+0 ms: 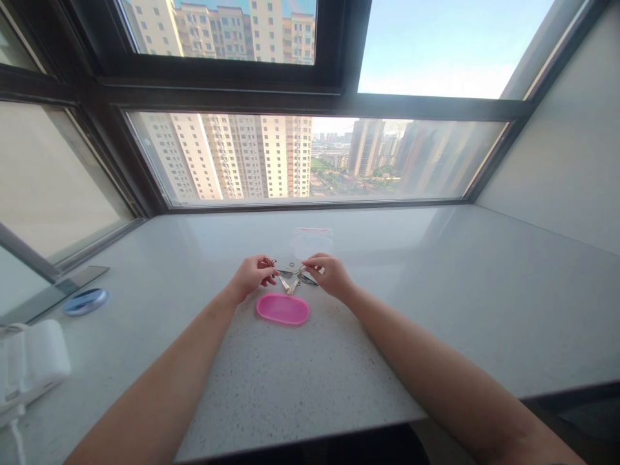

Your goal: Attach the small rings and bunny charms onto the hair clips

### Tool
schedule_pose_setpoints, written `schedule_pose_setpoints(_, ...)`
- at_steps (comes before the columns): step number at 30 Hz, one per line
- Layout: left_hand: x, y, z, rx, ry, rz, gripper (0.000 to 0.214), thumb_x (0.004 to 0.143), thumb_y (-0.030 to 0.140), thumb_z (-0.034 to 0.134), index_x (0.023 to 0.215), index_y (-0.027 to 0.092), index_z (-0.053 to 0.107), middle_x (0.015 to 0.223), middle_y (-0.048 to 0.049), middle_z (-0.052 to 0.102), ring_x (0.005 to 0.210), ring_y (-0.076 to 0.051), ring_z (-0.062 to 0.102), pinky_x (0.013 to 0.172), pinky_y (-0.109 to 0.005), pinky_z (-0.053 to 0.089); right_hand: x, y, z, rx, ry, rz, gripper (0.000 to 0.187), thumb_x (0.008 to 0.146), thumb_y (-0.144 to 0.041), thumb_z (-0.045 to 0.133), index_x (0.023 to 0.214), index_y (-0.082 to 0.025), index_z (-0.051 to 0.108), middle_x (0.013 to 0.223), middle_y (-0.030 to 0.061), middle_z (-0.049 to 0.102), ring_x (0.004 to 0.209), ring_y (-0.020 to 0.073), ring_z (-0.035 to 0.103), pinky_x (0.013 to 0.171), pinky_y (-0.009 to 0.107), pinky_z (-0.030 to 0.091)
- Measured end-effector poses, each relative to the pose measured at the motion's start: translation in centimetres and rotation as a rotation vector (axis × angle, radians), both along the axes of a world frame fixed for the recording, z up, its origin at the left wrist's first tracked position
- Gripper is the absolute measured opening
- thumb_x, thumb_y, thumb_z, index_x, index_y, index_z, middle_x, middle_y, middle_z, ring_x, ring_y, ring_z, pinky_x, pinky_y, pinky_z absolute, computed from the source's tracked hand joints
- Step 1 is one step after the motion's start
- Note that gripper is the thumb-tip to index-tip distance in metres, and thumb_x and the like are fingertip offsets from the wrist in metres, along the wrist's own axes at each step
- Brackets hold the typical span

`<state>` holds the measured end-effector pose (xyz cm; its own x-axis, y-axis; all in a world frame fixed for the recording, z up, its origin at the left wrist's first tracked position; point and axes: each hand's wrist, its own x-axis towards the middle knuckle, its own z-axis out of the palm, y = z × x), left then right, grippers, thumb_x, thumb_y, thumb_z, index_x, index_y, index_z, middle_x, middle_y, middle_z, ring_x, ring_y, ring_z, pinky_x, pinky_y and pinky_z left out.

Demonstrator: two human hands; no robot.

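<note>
— Plenty of bare tabletop (pixel 436 310) on every side: wide open to the right, open toward the near edge too, hemmed only by the window frame (pixel 310 204) at the back.
— And on the left?
— Set well apart near the left edge: white device (pixel 29 365), blue disc (pixel 85 301).
— Then the middle?
— Pink oval dish (pixel 283 309), long axis left to right, just nearer than both hands. Beyond them, clear bag (pixel 312 242) lying flat.
— Hands?
— Both forearms stretched forward, converging. Left hand (pixel 252 276) curled, pinching one end of the bunch of keys (pixel 292 280); right hand (pixel 332 274) curled, pinching the other end. Keys spread between, low over the tabletop, blades pointing toward the dish.
</note>
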<state>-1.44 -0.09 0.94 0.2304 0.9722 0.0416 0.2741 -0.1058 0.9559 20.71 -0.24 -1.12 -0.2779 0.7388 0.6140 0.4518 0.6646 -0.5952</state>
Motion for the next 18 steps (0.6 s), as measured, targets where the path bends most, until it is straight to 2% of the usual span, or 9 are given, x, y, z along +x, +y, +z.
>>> schedule_pose_setpoints(3, 0.4, -0.4, 0.5, -0.073, -0.131, -0.037, 0.028, 0.063, 0.031, 0.066, 0.082, 0.013, 0.055, 0.082, -0.0097, 0.068, 0.067, -0.019, 0.066, 0.056, -0.027, 0.048, -0.4, -0.6, 0.5, -0.010, 0.059, -0.001, 0.019, 0.077, -0.022, 0.054, 0.089, -0.018, 0.068, 0.085, 0.0070, 0.065, 0.067, 0.0132, 0.057, 0.062, 0.025, 0.047)
schedule_pose_setpoints(8, 1.2, -1.0, 1.2, -0.191, -0.257, -0.172, 0.034, 0.060, 0.029, 0.071, 0.087, 0.012, 0.058, 0.089, -0.0115, 0.067, 0.080, -0.021, 0.064, 0.071, -0.031, 0.048, -1.4, -1.8, 1.3, 0.075, 0.176, -0.071, 0.015, 0.077, -0.021, 0.054, 0.084, -0.017, 0.066, 0.087, 0.0065, 0.065, 0.074, 0.0139, 0.059, 0.069, 0.026, 0.047)
schedule_pose_setpoints(12, 1.7, -1.4, 1.3, -0.222, -0.269, -0.198, 0.035, 0.063, 0.035, 0.070, 0.087, 0.011, 0.061, 0.082, -0.0102, 0.066, 0.072, -0.018, 0.063, 0.068, -0.029, 0.048, -1.8, -2.2, 1.5, 0.095, 0.162, -0.023, 0.011, 0.076, -0.021, 0.055, 0.077, -0.018, 0.065, 0.085, 0.0067, 0.064, 0.076, 0.0146, 0.058, 0.072, 0.027, 0.047)
schedule_pose_setpoints(15, 2.0, -1.4, 1.3, -0.158, -0.236, -0.144, 0.033, 0.064, 0.039, 0.067, 0.082, 0.011, 0.062, 0.076, -0.0085, 0.065, 0.061, -0.015, 0.061, 0.062, -0.028, 0.046, -1.9, -2.1, 1.3, 0.092, 0.136, 0.004, 0.009, 0.075, -0.021, 0.056, 0.077, -0.018, 0.065, 0.084, 0.0069, 0.064, 0.077, 0.0151, 0.058, 0.072, 0.028, 0.046)
schedule_pose_setpoints(18, 2.0, -1.3, 1.2, -0.109, -0.221, -0.074, 0.031, 0.064, 0.037, 0.065, 0.080, 0.012, 0.062, 0.075, -0.0078, 0.065, 0.059, -0.014, 0.060, 0.058, -0.026, 0.044, -1.9, -1.9, 1.0, 0.089, 0.103, 0.025, 0.011, 0.074, -0.021, 0.058, 0.081, -0.018, 0.066, 0.084, 0.0068, 0.064, 0.077, 0.0151, 0.058, 0.070, 0.027, 0.046)
